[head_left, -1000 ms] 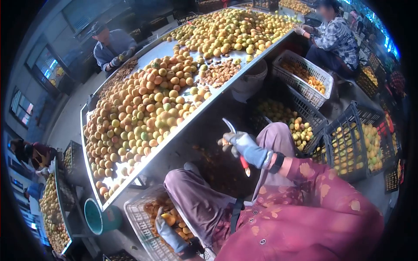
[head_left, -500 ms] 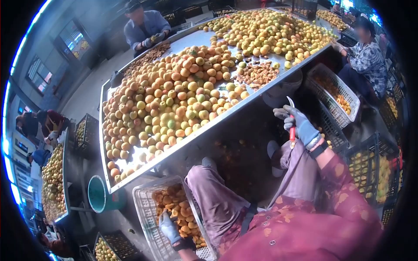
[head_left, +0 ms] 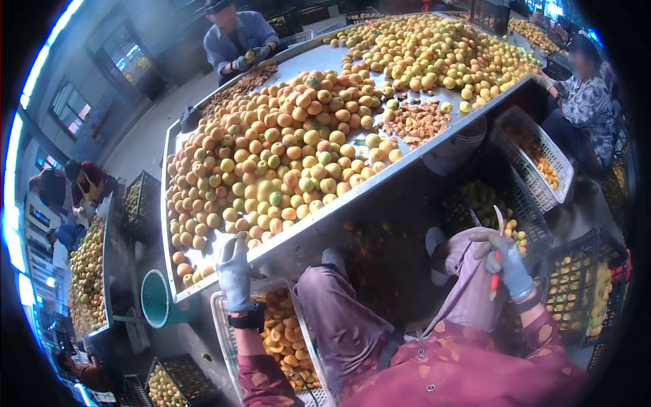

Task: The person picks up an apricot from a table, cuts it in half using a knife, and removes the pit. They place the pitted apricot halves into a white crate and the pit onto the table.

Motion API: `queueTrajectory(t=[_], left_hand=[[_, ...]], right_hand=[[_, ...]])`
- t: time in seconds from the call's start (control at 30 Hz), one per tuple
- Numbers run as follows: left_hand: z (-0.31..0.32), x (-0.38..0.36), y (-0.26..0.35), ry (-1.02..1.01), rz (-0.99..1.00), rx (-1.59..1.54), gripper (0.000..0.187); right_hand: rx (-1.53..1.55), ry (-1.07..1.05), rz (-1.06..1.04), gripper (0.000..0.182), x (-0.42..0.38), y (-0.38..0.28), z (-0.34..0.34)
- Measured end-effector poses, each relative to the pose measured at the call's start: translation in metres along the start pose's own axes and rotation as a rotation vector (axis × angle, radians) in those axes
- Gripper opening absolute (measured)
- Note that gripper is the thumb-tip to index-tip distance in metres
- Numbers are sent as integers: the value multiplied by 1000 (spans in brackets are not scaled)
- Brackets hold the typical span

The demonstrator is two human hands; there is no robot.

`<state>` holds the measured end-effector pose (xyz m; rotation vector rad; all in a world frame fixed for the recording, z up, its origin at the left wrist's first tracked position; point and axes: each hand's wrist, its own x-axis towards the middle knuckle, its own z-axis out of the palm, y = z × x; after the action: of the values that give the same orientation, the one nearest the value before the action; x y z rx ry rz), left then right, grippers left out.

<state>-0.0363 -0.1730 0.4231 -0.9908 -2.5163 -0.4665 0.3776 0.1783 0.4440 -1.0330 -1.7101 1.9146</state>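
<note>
My gloved left hand [head_left: 234, 275] is at the near rim of the metal table [head_left: 319, 216], fingers stretched towards the apricots [head_left: 264, 156] heaped on it, thumb apart. Nothing shows in that hand. Below it stands a white plastic crate [head_left: 224, 319] holding halved apricots [head_left: 288, 339]. Over my right knee, my gloved right hand [head_left: 510, 261] is closed around a red-handled cutter [head_left: 496, 277] with a curved metal blade pointing up. A second thin metal prong shows beside the blade.
A green bucket [head_left: 154, 298] stands left of the crate. Brown pits [head_left: 417, 122] lie on the table. Black crates [head_left: 583, 285] and a white crate [head_left: 536, 159] stand at right. One co-worker [head_left: 237, 37] works across the table, another [head_left: 583, 102] at its right side.
My left hand has risen from the halved apricots in the crate to the table's rim. My right hand has moved down and right with the cutter. The view has shifted slightly.
</note>
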Motion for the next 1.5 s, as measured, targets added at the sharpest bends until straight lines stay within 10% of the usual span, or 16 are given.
queueTrajectory(t=[0.4,1.0,1.13,1.23,1.5], left_hand=[[76,137,28,-68,-122,-391,28],[174,254,43,-328,-209,191,43],[175,240,38,-163,-225,-42,40],[177,227,14,-36,-160,-808,32],[45,146,97,-117,-126,-1201,52]], right_hand=[[92,33,18,47,15,21,-20],[177,54,82,47,17,23,-26],[189,38,53,47,15,26,-29],[184,31,28,47,13,24,-28],[96,-38,1,48,7,15,-17]])
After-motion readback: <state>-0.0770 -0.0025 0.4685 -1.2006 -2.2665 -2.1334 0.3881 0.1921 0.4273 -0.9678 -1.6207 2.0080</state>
